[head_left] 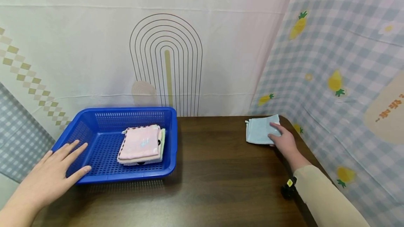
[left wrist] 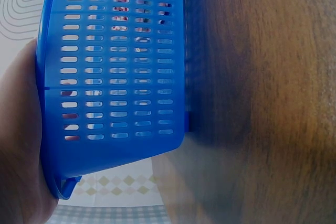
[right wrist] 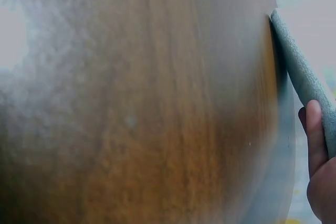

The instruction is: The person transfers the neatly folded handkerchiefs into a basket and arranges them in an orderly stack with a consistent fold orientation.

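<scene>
A folded light blue towel is at the far right of the table, its right edge pinched between the thumb and fingers of my right hand. In the right wrist view the towel appears edge-on and lifted off the table, thumb against its side. My left hand rests on the near left corner of a blue plastic basket, fingers spread and straight over the rim. The left wrist view shows the basket's slotted wall beside that hand. Inside the basket lies a stack of folded towels, a pink one on top.
Dark brown wood table spans between basket and blue towel. A patterned white curtain hangs behind; a checked curtain closes off the right side. A small black device sits at my right wrist.
</scene>
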{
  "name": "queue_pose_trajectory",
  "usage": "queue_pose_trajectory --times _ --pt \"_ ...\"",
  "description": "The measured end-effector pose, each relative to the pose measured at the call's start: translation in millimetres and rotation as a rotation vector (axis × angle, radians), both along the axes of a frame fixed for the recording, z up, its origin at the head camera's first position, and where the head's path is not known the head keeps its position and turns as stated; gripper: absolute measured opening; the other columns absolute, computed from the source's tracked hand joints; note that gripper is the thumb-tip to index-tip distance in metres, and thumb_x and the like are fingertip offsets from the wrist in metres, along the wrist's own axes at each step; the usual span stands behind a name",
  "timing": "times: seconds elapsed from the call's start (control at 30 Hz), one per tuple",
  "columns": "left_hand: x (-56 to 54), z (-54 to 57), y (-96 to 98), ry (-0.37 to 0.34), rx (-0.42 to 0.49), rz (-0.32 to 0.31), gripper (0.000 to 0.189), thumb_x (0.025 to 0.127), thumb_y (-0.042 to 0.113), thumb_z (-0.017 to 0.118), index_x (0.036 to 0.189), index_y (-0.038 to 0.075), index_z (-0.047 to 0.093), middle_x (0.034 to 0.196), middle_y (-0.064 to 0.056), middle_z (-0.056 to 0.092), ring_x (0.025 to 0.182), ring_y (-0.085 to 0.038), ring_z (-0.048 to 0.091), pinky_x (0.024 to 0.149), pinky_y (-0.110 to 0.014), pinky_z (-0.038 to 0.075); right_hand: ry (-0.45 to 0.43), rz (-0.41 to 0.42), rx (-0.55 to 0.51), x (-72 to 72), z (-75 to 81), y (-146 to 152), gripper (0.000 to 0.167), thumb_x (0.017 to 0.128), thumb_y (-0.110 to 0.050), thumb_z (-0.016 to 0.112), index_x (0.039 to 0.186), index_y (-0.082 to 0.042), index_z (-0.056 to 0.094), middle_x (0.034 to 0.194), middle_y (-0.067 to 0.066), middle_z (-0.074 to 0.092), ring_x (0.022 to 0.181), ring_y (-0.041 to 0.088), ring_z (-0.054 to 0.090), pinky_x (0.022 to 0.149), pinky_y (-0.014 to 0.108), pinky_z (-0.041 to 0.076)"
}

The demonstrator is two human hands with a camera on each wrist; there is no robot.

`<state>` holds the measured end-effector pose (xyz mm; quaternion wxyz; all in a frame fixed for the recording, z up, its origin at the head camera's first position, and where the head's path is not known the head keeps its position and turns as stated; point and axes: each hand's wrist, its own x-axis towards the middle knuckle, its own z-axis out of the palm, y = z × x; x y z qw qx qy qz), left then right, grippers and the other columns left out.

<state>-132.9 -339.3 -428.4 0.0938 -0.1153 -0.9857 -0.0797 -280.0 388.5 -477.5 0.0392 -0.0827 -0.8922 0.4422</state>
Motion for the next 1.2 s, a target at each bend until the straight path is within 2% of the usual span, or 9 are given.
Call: queue_pose_trajectory --times 0.27,0.73,1.2 --pt "-0.6 0.7 0.3 -0.004 -0.003 0.0 0.08 0.094 0.055 0.059 0.155 0.011 0.033 0.154 -0.03 0.031 0.138 -0.055 0.027 0.113 -0.044 -0.025 0.014 0.0 -0.086 5.3 0.5 -6.2 0.056 0.098 -0.017 0.063 0.151 -0.016 0.044 0.16 0.016 0.028 0.1 0.023 0.056 0.068 0.029 0.06" --pt "0.1 1.3 0.1 0.001 -0.005 0.0 0.08 0.094 0.055 0.059 0.155 0.011 0.033 0.154 -0.029 0.031 0.138 -0.055 0.027 0.113 -0.043 -0.025 0.036 -0.013 -0.188 10.9 4.8 -23.0 0.057 0.097 -0.014 0.064 0.151 -0.014 0.044 0.161 0.012 0.026 0.118 0.028 0.048 0.07 0.03 0.06" --pt "-0.6 1.1 0.1 -0.015 -0.013 0.0 0.081 0.094 0.056 0.058 0.156 0.011 0.03 0.154 -0.03 0.03 0.139 -0.055 0.025 0.112 -0.045 -0.026 0.035 0.005 -0.2 19.9 11.6 -37.9 0.057 0.098 -0.018 0.064 0.151 -0.016 0.044 0.162 0.012 0.025 0.116 0.028 0.05 0.07 0.03 0.06"
